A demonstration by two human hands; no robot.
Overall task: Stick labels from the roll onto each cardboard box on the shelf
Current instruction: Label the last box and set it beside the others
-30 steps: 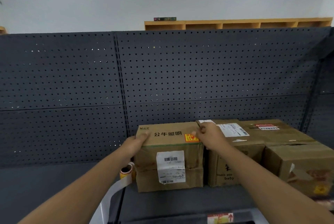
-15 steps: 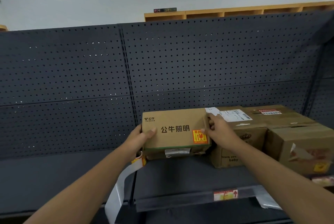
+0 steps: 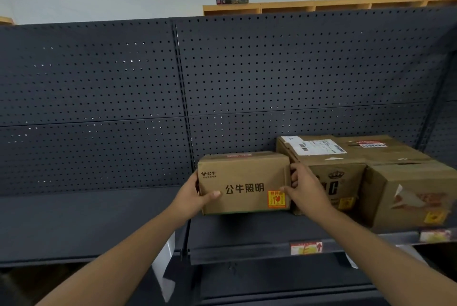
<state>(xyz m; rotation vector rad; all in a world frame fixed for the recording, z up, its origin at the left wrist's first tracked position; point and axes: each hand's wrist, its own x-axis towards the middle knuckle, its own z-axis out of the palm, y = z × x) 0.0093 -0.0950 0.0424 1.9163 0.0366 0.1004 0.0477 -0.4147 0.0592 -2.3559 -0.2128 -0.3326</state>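
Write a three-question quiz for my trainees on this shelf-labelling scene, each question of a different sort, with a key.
1. True or false: both hands grip the box printed 公牛照明.
2. Multiple choice: the orange fragile sticker on that box sits at its front face's
A. top left
B. centre
C. bottom right
3. Fill in: the white shipping label lies on the ___ face of the neighbouring box.

Key
1. True: the left hand and right hand hold its two ends.
2. C
3. top
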